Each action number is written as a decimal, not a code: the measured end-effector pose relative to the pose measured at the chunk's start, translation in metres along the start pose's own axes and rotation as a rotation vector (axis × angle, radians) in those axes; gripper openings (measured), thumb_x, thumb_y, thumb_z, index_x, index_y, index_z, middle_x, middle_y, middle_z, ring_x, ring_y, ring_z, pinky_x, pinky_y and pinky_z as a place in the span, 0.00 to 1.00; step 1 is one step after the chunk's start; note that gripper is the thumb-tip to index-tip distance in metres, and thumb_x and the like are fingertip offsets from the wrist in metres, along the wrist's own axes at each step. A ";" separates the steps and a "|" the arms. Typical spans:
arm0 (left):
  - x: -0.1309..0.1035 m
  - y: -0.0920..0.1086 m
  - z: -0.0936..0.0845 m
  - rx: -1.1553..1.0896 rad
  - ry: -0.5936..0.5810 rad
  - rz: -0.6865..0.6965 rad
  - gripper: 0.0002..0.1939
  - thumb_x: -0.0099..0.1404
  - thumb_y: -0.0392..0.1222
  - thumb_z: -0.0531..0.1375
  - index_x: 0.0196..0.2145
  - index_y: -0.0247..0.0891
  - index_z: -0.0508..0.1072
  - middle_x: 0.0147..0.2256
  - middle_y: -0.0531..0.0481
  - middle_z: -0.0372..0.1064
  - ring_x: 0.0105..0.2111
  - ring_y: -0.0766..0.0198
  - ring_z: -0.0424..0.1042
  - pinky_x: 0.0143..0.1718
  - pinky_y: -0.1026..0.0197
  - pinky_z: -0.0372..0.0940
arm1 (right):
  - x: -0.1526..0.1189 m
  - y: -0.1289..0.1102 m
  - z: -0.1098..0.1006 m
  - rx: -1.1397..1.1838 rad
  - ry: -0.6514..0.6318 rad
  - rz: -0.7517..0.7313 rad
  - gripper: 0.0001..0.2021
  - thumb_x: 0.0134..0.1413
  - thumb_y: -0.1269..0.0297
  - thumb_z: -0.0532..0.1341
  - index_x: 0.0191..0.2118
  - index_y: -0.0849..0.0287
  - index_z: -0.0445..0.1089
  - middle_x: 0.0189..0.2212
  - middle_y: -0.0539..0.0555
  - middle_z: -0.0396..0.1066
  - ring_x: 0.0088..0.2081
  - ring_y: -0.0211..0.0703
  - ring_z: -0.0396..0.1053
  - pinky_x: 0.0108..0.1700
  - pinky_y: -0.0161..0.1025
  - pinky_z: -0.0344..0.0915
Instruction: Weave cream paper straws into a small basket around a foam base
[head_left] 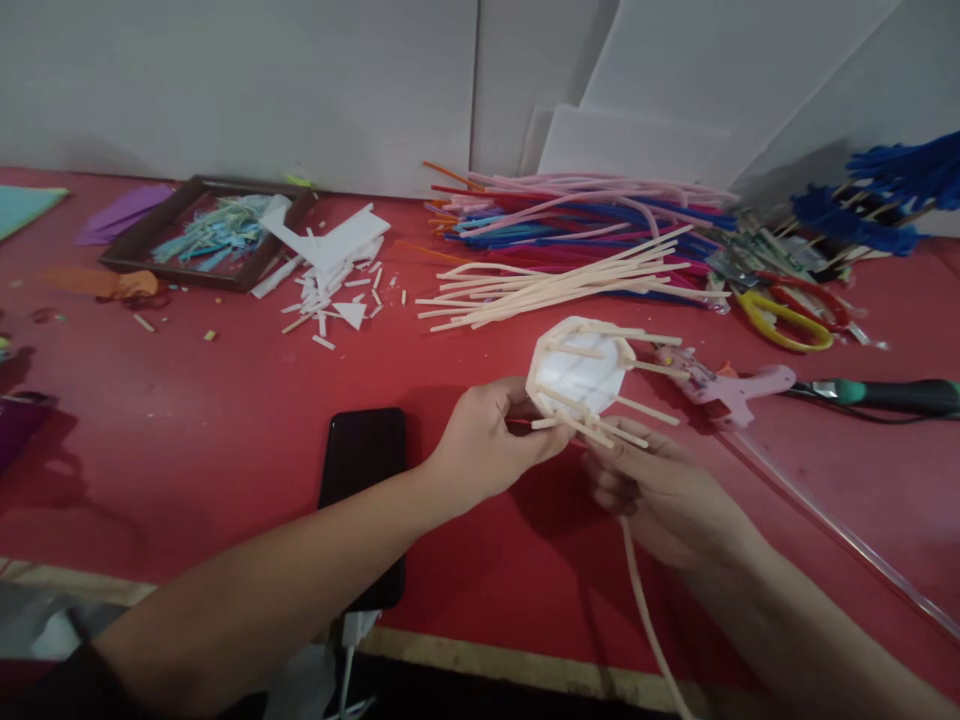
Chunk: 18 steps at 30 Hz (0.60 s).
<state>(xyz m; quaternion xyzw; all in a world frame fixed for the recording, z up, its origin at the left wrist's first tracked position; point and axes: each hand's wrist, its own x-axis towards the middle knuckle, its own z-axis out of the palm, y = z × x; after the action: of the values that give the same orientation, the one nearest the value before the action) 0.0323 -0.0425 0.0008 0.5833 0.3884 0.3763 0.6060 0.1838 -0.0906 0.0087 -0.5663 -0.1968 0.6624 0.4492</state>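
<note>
Above the red table, my left hand (pixel 487 435) is closed on the near left edge of a small many-sided white base with cream sticks (pixel 581 372). Its rim is cream, and several sticks stand out from it, tilted toward the right. My right hand (pixel 660 485) is pinched at the base's lower right edge, on a long cream strand (pixel 639 590). The strand hangs from beneath those fingers down past the table edge. Exactly where it meets the rim is hidden by my fingertips.
Behind lie cream strands (pixel 555 285) and coloured pipe cleaners (pixel 570 205). To the right are a pink glue gun (pixel 739 390) and yellow-handled scissors (pixel 784 325). A phone (pixel 365 455) is by my left forearm. Further left are white scraps (pixel 334 255) and a brown frame (pixel 202 280).
</note>
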 end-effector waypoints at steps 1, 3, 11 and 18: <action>0.000 -0.001 0.000 0.011 -0.002 0.006 0.11 0.52 0.38 0.64 0.35 0.34 0.77 0.35 0.44 0.79 0.36 0.59 0.78 0.39 0.61 0.71 | 0.000 -0.001 0.000 0.015 -0.019 0.025 0.27 0.17 0.52 0.78 0.22 0.58 0.63 0.12 0.38 0.49 0.16 0.24 0.42 0.17 0.27 0.39; -0.001 -0.002 0.000 0.029 -0.008 0.027 0.10 0.52 0.38 0.64 0.34 0.34 0.77 0.33 0.45 0.79 0.34 0.60 0.77 0.37 0.62 0.70 | 0.000 -0.003 0.000 0.038 -0.058 0.069 0.28 0.16 0.53 0.78 0.21 0.57 0.61 0.12 0.37 0.47 0.16 0.24 0.40 0.16 0.27 0.38; -0.006 -0.002 -0.002 0.056 -0.018 0.072 0.08 0.51 0.36 0.64 0.32 0.34 0.76 0.29 0.50 0.77 0.30 0.64 0.74 0.30 0.66 0.67 | 0.000 -0.006 -0.001 0.047 -0.141 0.113 0.30 0.21 0.50 0.77 0.18 0.57 0.55 0.12 0.37 0.44 0.16 0.24 0.36 0.16 0.28 0.37; 0.003 0.006 -0.001 -0.148 -0.046 -0.131 0.14 0.46 0.34 0.67 0.34 0.33 0.78 0.37 0.44 0.79 0.35 0.62 0.76 0.36 0.65 0.69 | 0.000 -0.006 -0.002 -0.036 -0.026 -0.015 0.26 0.20 0.52 0.77 0.18 0.59 0.61 0.13 0.38 0.47 0.16 0.23 0.40 0.16 0.28 0.39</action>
<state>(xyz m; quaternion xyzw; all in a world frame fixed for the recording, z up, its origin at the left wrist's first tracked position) 0.0329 -0.0396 0.0067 0.5188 0.3825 0.3501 0.6797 0.1877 -0.0876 0.0125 -0.5641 -0.2190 0.6627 0.4412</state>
